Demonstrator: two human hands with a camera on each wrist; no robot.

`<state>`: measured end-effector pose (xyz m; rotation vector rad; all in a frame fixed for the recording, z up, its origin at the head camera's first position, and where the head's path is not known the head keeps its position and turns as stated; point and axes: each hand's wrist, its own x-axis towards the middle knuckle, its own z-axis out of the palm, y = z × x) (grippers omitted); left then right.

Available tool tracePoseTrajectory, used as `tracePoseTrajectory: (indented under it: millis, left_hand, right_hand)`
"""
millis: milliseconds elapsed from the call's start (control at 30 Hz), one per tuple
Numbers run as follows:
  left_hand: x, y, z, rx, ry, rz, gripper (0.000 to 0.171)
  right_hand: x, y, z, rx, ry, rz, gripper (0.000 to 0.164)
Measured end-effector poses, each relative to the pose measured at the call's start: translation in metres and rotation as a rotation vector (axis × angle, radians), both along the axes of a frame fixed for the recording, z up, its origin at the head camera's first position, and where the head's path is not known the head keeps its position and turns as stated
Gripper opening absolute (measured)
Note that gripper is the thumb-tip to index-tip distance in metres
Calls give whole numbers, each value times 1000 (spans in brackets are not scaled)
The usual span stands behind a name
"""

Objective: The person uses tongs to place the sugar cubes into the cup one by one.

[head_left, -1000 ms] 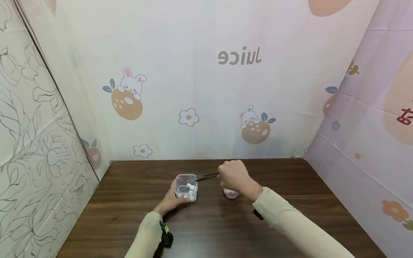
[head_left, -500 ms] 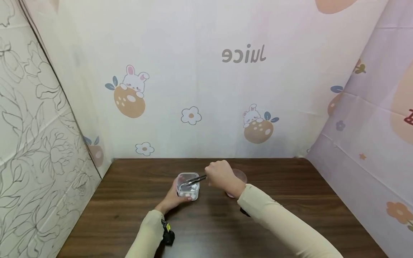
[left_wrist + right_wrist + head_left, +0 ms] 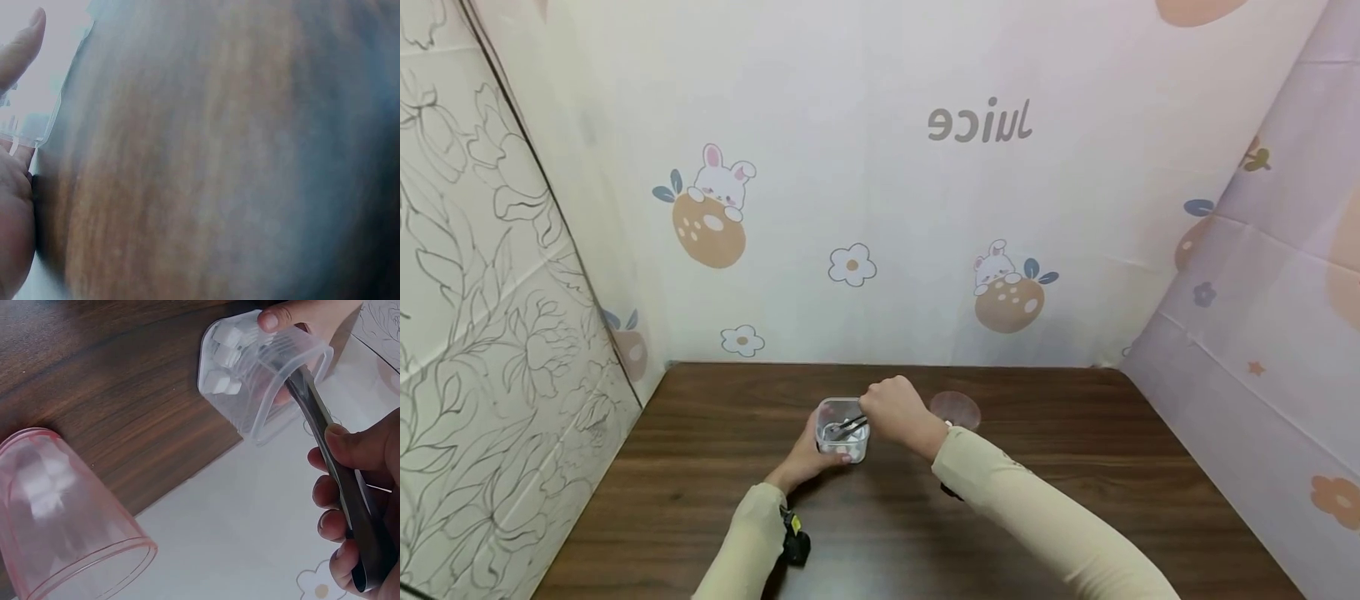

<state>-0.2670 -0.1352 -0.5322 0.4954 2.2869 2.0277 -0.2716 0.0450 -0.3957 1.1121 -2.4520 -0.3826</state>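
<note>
My left hand [image 3: 807,461] holds a clear plastic container [image 3: 268,406] on the table, its thumb against the wall. Several white cubes [image 3: 226,356] lie at the bottom. Metal tongs [image 3: 320,428] are gripped in my right hand [image 3: 895,411], thumb on one side and fingers curled on the other. Their tips reach through the container's mouth; the ends are blurred behind the plastic. To the right of the container stands a see-through pink cup [image 3: 81,506] with white pieces inside. My right wrist partly covers the cup in the head view.
The dark wood table [image 3: 700,467] meets a white printed cloth backdrop [image 3: 880,183] at its far edge. More printed cloth [image 3: 505,333] hangs along the left side, and another sheet [image 3: 1247,317] on the right.
My right hand has moved left from beside the pink cup, bringing the tongs from the container's rim down inside it. The cup shows more now. My left hand keeps its hold.
</note>
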Motion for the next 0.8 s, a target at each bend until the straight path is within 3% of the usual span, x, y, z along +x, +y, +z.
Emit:
tracePoseTrajectory:
  millis: [167, 433, 800]
  left_hand:
    - [3, 0, 8, -6, -7, -23, 99]
    - [3, 1, 10, -56, -24, -6, 99]
    - [5, -1, 11, -69, -3, -3, 97]
  right_hand:
    - [0, -5, -2, 36, 3, 16, 22]
    - [-3, -14, -5, 89, -28, -23, 8]
    - [-4, -15, -8, 90, -45, -24, 11]
